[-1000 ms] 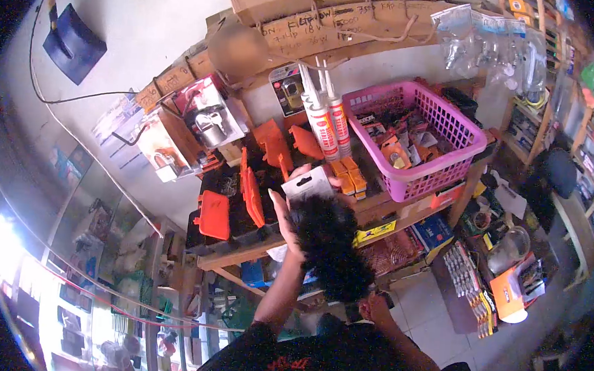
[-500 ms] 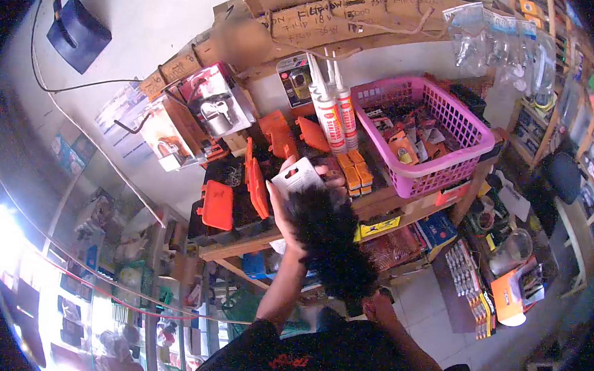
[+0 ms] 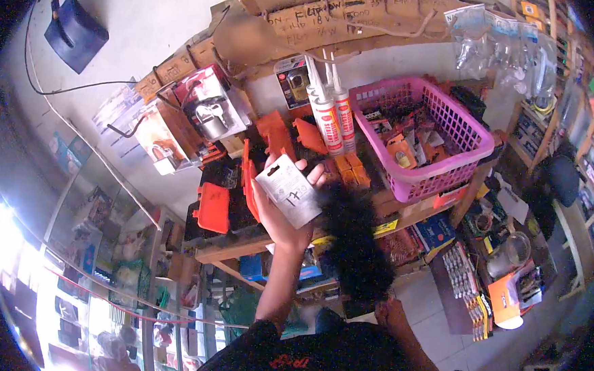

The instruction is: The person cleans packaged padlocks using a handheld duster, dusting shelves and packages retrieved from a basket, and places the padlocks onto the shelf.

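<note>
My left hand [image 3: 282,229] is closed around a white card packet [image 3: 290,190] that has "17" handwritten on it. Its fingertips show past the packet's far edge. My right hand [image 3: 389,315], low near my body, grips the lower end of a black fluffy duster [image 3: 354,247], whose bristles reach up beside the packet. Behind my left hand stand raised orange lids [image 3: 248,182] of small boxes. Small orange-yellow boxes [image 3: 351,170] lie just beyond the duster, next to upright white sealant tubes [image 3: 329,123].
A pink plastic basket [image 3: 406,172] with assorted packets stands right on the wooden shelf [image 3: 228,253]. Carded padlocks [image 3: 213,116] hang at the back left. Battery-like packs [image 3: 464,284] lie on a lower surface at right. A glass case [image 3: 96,241] borders the left.
The duster has moved right, off the packet. The packet has shifted slightly left and down, its written face now uncovered.
</note>
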`<state>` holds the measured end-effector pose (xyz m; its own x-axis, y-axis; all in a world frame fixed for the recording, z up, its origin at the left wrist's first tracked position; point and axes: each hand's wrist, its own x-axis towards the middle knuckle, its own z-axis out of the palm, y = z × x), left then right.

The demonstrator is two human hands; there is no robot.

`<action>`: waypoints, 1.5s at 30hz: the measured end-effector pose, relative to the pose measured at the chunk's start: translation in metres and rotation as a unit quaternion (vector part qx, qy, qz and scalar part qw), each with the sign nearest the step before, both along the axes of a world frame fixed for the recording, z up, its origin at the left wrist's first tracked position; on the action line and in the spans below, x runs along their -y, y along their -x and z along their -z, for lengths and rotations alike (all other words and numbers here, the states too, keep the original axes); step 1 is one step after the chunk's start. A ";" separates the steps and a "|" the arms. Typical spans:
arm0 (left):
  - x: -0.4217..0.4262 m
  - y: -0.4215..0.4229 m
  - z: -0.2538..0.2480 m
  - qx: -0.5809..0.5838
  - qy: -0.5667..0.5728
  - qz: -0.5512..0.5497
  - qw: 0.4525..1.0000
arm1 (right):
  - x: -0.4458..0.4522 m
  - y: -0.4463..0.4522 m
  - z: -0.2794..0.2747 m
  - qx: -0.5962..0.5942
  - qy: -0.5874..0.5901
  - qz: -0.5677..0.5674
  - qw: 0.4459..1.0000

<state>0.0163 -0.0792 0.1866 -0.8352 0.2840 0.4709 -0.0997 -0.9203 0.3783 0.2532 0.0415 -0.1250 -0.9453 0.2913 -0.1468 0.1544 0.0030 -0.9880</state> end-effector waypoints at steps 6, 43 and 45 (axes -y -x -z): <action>-0.004 0.000 0.005 -0.014 -0.004 0.015 1.000 | 0.000 0.003 0.062 0.007 0.031 0.070 0.997; 0.014 -0.004 0.063 0.021 0.198 -0.018 0.980 | 0.006 0.037 0.045 -0.083 -0.432 -0.183 0.879; 0.021 0.006 0.067 -0.001 0.142 0.099 0.985 | 0.011 0.026 0.041 -0.054 -0.325 -0.204 0.922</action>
